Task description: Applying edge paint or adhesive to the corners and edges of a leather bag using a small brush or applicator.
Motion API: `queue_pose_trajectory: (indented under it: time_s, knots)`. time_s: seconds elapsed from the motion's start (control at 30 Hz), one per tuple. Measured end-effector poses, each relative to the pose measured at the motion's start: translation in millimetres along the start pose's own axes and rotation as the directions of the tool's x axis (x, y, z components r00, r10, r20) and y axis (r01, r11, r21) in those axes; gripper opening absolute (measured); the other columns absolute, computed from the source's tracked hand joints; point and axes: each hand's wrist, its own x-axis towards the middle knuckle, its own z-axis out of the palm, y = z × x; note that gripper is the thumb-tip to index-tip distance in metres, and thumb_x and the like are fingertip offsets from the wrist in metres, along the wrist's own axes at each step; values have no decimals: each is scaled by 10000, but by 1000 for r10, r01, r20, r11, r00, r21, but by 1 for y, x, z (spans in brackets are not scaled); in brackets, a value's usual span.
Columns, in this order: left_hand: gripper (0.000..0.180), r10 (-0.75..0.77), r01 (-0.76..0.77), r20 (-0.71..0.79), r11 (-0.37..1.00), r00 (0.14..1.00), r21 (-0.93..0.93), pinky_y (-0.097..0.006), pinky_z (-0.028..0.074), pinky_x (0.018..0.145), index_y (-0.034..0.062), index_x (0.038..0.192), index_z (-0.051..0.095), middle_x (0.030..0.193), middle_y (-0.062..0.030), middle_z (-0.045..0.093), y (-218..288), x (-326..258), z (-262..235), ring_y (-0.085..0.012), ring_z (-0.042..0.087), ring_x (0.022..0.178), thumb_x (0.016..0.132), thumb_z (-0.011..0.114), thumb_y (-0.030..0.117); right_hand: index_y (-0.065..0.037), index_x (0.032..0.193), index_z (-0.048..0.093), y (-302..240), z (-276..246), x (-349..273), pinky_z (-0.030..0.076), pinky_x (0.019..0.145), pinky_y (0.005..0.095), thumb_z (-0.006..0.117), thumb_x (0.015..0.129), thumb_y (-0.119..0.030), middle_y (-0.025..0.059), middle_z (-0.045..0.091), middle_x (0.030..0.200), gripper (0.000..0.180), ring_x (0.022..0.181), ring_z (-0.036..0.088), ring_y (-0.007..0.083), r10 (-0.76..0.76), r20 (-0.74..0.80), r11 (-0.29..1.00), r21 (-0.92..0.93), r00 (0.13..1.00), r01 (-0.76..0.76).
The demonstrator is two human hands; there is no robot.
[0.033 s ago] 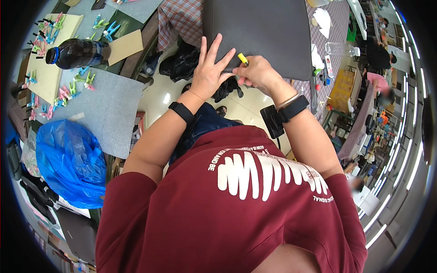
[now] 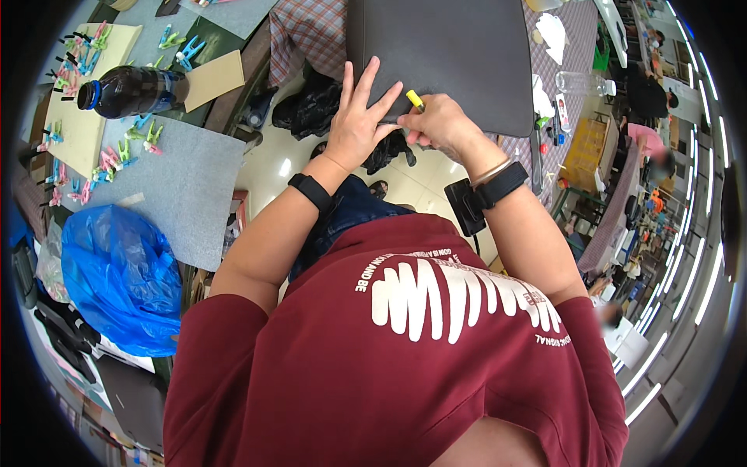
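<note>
A large dark grey, leather-like panel [image 2: 455, 58] with a rounded corner lies at the top centre. My left hand [image 2: 359, 117] rests at its near left edge, fingers spread and flat on the surface. At the near edge, my right hand [image 2: 442, 124] is closed around a slim tool with a yellow end [image 2: 415, 99]. That end sticks up above the fingers; its lower part is hidden in my grip, so its exact kind cannot be told. The thumbs of both hands come close together at the panel's edge.
On the left table stand a dark bottle [image 2: 132, 91] with a blue cap and several coloured clips [image 2: 113, 159]. A blue plastic bag [image 2: 117, 272] sits nearer. To the right, a clear bottle [image 2: 583, 83] lies on a checked cloth [image 2: 572, 47]. Other people are farther right.
</note>
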Motion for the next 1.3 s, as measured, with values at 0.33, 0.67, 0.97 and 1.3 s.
queue_pose_trajectory:
  time_s: [0.33, 0.67, 0.97, 1.3]
  knots:
    - [676, -41, 42, 40, 999, 998, -21, -437, 362, 994, 194, 1233, 526, 1448, -111, 210, 1, 1, -1, -427, 223, 1295, 600, 753, 131, -15, 785, 615, -11, 1, 4, 458, 478, 250, 606, 761, -191, 36, 647, 645, 178, 532, 580, 94, 17, -8, 983, -182, 1000, -18]
    - [650, 9, -9, 3, 999, 1000, 42, -405, 448, 915, 197, 1211, 535, 1436, -94, 236, 0, 0, 0, -432, 233, 1283, 600, 757, 175, -7, 813, 604, 0, -4, 6, 407, 431, 231, 588, 820, -172, 44, 639, 636, 166, 517, 555, 86, 47, 87, 994, 90, 995, -54]
    - [703, -32, 32, 15, 999, 999, 15, -427, 382, 981, 198, 1244, 514, 1447, -114, 217, -2, 0, 2, -424, 233, 1294, 587, 756, 145, 10, 772, 620, -10, 6, 9, 490, 530, 250, 604, 772, -190, 55, 646, 640, 201, 539, 612, 120, -13, -62, 953, -302, 998, -6]
    - [695, 17, -18, 33, 1000, 999, 15, -408, 445, 918, 182, 1254, 487, 1444, -104, 214, -2, -1, -3, -448, 228, 1280, 611, 748, 133, -7, 824, 607, -3, -2, 3, 443, 451, 237, 619, 790, -163, 49, 643, 642, 160, 522, 591, 94, 62, 72, 994, 80, 996, -68]
